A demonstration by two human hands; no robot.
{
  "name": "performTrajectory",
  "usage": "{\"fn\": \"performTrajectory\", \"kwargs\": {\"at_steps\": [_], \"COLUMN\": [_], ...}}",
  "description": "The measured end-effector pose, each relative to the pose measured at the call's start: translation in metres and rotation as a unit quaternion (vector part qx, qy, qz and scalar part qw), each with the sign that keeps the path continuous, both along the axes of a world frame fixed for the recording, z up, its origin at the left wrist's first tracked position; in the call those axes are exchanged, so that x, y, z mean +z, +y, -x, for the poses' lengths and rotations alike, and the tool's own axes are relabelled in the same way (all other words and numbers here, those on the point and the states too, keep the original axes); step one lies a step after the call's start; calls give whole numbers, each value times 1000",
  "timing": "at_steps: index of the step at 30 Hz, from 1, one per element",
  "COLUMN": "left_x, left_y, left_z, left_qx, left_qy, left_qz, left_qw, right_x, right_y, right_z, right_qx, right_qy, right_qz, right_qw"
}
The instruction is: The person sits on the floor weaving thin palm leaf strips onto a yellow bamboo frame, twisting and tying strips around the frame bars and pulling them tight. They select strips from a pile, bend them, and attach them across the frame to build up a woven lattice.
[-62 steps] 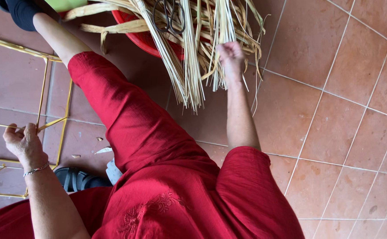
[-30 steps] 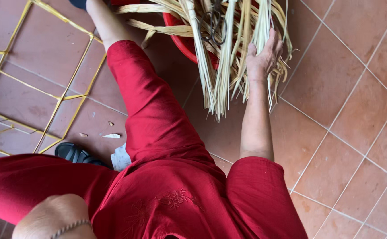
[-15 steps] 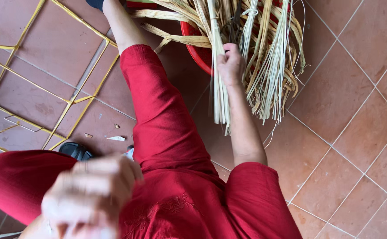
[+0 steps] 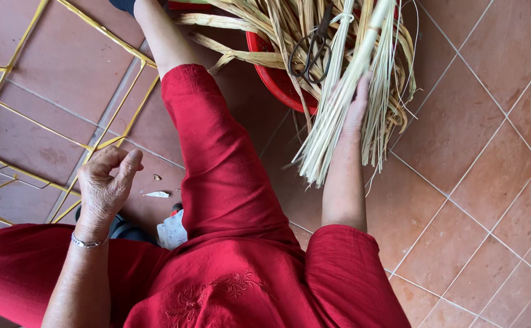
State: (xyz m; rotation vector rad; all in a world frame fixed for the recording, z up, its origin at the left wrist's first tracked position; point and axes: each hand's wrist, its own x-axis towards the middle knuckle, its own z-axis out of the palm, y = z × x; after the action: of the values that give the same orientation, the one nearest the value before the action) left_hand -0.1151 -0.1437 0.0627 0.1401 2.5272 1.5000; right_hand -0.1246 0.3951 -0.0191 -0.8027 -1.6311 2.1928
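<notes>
The right hand (image 4: 358,104) is closed on a bundle of pale straw (image 4: 338,103) whose long axis runs from the red basin (image 4: 272,73) beyond the fingers down to cut ends below the wrist. The left hand (image 4: 104,182) is loosely curled, empty, well apart, near the yellow frame (image 4: 46,127) on the floor.

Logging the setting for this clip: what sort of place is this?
Probably a home or small workshop floor used for weaving: terracotta floor tiles, a red basin heaped with dried straw strips, and a yellow strip lattice on the floor.

soft, even daylight; sharp picture, faint shadows, no glare.
</notes>
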Motion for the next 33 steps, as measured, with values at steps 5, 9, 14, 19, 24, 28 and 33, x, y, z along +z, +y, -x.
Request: {"fn": "performTrajectory", "kwargs": {"at_steps": [5,9,14,19,24,28,33], "left_x": [-13,-15,-21,-33,-41,-45,-49], "left_y": [5,7,12,20,19,16,14], "left_z": [2,2,12,22,32,37,36], "left_qx": [-12,-14,-4,3,18,19,21], "left_qy": [-26,-32,-34,-34,-37,-32,-40], "left_qz": [-11,2,15,26,30,38,16], "left_qw": [1000,999,999,999,999,999,999], "right_x": [4,0,-9,-25,-29,-36,4], "right_y": [24,33,12,-30,-44,-48,-48], "right_z": [2,11,49,146,210,227,225], "right_qx": [-136,-53,-120,38,38,14,47], "right_qy": [-86,-269,-110,-31,-84,-92,55], "right_qz": [-131,-437,-860,-713,-801,-739,-326], "right_qw": [978,857,483,700,591,667,943]}}
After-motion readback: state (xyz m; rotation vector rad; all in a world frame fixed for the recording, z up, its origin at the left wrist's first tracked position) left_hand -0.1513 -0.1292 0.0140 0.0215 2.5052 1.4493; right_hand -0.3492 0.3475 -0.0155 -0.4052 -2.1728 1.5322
